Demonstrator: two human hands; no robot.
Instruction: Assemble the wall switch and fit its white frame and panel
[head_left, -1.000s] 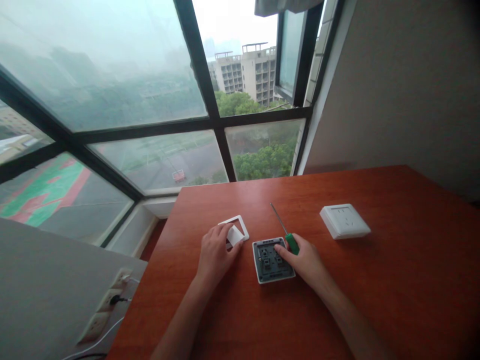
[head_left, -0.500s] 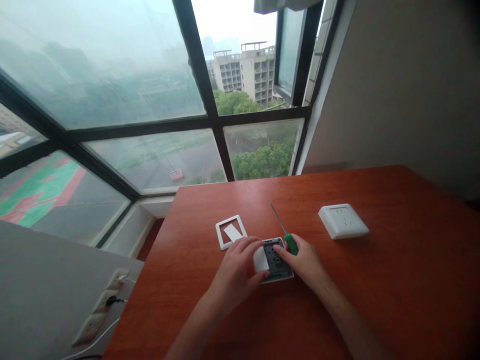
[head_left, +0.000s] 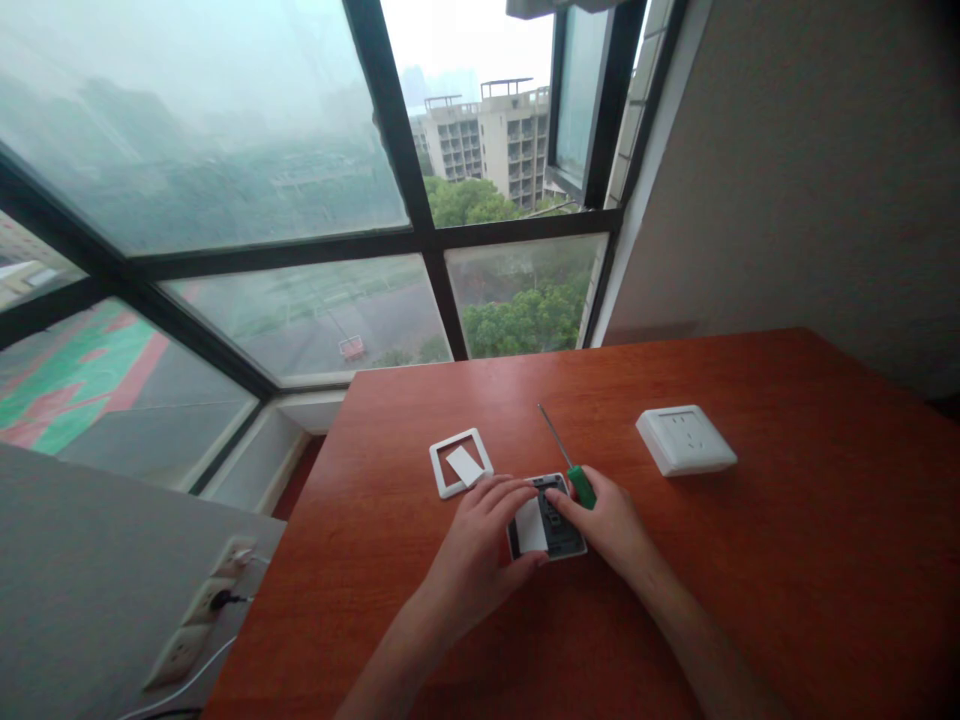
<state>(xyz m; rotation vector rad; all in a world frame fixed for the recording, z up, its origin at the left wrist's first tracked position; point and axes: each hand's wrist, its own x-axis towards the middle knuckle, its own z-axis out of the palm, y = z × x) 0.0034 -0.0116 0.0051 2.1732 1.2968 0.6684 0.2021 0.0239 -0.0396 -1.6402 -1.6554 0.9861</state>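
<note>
Base (head_left: 567, 538) on the table (head_left: 780, 560), near the middle, dark inner side up, between both hands. White plate (head_left: 532, 527) over its left part; the base's right part is uncovered. Can't tell if the plate is seated or just lying there.

Left hand (head_left: 480, 535) spans the plate, thumb at the near end, fingers bent over the far end, apparently pinching it lengthwise. Right hand (head_left: 611, 512): thumb on the base's right part, other fingers curled round the screwdriver (head_left: 583, 488), mostly hidden; shaft points away, clear of the base.

Risks, my read: plate could go in crooked or pop off one side if the left hand presses one end harder. Base could slide or tip on the smooth top if the right thumb lets up. Screwdriver shares that hand, so a slack grip could drop it or knock the base.

Beyond the left fingers: frame (head_left: 437, 474), flat, with a second plate (head_left: 466, 466) lying partly inside; a sleeve-free forearm could nudge either. Socket (head_left: 688, 440) sits well apart, right.
</note>
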